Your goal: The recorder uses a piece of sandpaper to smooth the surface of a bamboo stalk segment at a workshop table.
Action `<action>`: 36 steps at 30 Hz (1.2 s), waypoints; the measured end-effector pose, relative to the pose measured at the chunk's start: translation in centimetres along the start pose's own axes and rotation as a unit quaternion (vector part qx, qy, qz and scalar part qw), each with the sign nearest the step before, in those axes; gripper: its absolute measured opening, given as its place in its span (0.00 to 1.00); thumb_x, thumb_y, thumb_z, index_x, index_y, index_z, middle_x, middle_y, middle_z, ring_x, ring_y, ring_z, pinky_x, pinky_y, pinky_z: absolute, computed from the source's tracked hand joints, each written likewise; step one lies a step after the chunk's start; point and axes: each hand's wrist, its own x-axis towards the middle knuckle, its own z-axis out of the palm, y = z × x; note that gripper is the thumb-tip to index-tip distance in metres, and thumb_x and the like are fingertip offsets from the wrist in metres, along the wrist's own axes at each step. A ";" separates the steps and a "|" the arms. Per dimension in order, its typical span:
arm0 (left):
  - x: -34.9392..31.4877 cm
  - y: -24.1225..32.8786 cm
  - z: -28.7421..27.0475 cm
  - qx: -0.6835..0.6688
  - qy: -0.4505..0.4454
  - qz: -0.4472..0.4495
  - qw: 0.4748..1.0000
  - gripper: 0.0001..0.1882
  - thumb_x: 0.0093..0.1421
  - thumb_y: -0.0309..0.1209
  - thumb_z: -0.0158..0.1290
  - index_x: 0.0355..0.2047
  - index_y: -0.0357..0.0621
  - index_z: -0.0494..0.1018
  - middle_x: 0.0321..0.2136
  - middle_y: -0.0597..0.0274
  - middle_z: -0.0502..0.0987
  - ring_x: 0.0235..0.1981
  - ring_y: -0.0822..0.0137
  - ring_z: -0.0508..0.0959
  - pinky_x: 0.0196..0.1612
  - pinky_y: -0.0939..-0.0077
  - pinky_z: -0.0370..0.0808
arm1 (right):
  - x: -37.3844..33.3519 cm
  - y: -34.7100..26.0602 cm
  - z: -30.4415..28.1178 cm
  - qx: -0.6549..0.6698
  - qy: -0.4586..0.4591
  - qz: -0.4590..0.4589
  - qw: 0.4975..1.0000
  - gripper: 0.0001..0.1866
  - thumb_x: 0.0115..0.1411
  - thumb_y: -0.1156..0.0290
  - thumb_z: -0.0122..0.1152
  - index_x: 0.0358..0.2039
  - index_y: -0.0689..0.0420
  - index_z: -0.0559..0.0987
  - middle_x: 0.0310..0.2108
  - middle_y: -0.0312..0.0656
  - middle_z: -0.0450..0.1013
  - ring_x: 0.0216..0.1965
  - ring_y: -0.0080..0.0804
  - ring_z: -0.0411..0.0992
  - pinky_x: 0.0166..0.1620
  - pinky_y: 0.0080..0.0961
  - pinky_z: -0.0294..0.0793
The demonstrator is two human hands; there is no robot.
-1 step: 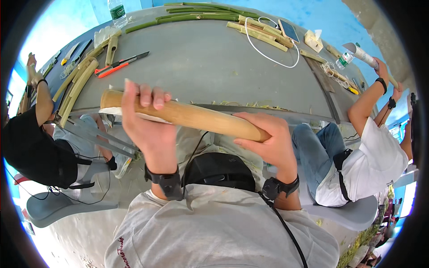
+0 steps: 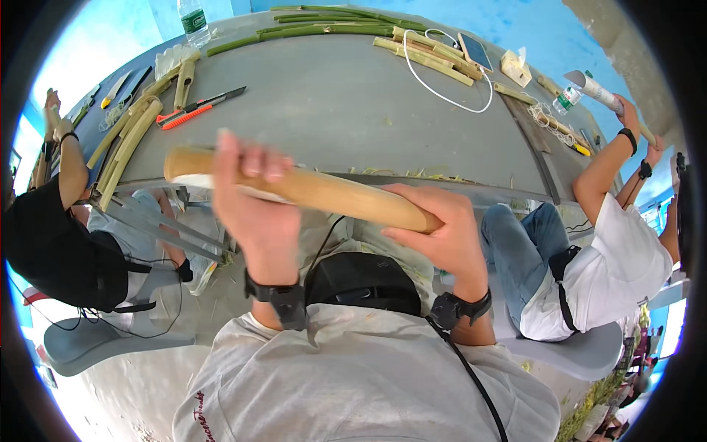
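A peeled, tan bamboo tube [image 2: 335, 193] lies slantwise in front of me, its left end higher than its right. My right hand [image 2: 440, 215] grips the right end, thumb and fingers around it. Toward the left end, my left hand [image 2: 256, 197] is wrapped over the tube, its fingers slightly smeared by motion. Along the tube's lower side, a white sheet-like piece [image 2: 195, 179] shows under the left hand; what it is I cannot make out.
The grey table [image 2: 317, 103] bears a red utility knife [image 2: 193, 112], split bamboo pieces [image 2: 132, 140], green bamboo stalks [image 2: 317, 29], a phone [image 2: 475, 51] and a white cable. One person [image 2: 70, 243] sits at left, another [image 2: 596, 272] at right holding a paper-wrapped tube.
My left hand has shifted a little to the right along the bamboo tube. The right hand and the tube have hardly moved.
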 end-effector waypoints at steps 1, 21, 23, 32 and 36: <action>-0.3 -1.0 0.3 0.013 -0.001 -0.019 1.000 0.14 0.66 0.36 0.49 0.23 0.52 0.62 0.16 0.75 0.60 0.18 0.74 0.63 0.31 0.72 0.65 | 0.4 -0.3 0.8 0.021 0.022 -0.009 0.999 0.23 0.43 0.68 0.75 0.42 0.55 0.81 0.34 0.44 0.78 0.30 0.40 0.75 0.36 0.26 0.73; -1.5 -3.1 1.6 0.017 -0.060 -0.030 0.998 0.12 0.68 0.35 0.45 0.26 0.51 0.63 0.17 0.74 0.58 0.19 0.75 0.61 0.32 0.75 0.64 | 0.1 -0.3 -0.4 0.078 0.020 0.005 0.997 0.22 0.44 0.66 0.74 0.41 0.56 0.81 0.33 0.45 0.79 0.32 0.42 0.77 0.37 0.26 0.75; -0.3 -0.3 1.3 0.048 -0.023 0.020 0.998 0.13 0.68 0.35 0.45 0.24 0.51 0.62 0.16 0.74 0.58 0.19 0.76 0.62 0.32 0.76 0.64 | -0.5 0.2 -1.7 0.056 -0.002 0.014 0.998 0.23 0.43 0.64 0.74 0.41 0.55 0.81 0.33 0.45 0.79 0.33 0.43 0.77 0.37 0.27 0.75; -2.4 -4.5 1.7 0.029 -0.040 -0.056 0.997 0.10 0.68 0.37 0.46 0.30 0.50 0.66 0.16 0.72 0.60 0.18 0.73 0.63 0.31 0.73 0.65 | 0.6 -1.7 0.3 0.070 -0.035 0.042 0.996 0.22 0.45 0.64 0.73 0.42 0.54 0.79 0.32 0.45 0.78 0.32 0.47 0.76 0.36 0.29 0.74; 0.6 0.8 -0.8 -0.045 -0.088 0.016 0.995 0.11 0.68 0.38 0.46 0.29 0.49 0.65 0.16 0.72 0.60 0.19 0.75 0.63 0.36 0.72 0.69 | 0.3 -0.5 -1.6 0.045 -0.019 -0.019 0.999 0.21 0.46 0.64 0.73 0.41 0.54 0.80 0.32 0.44 0.78 0.32 0.47 0.76 0.36 0.28 0.74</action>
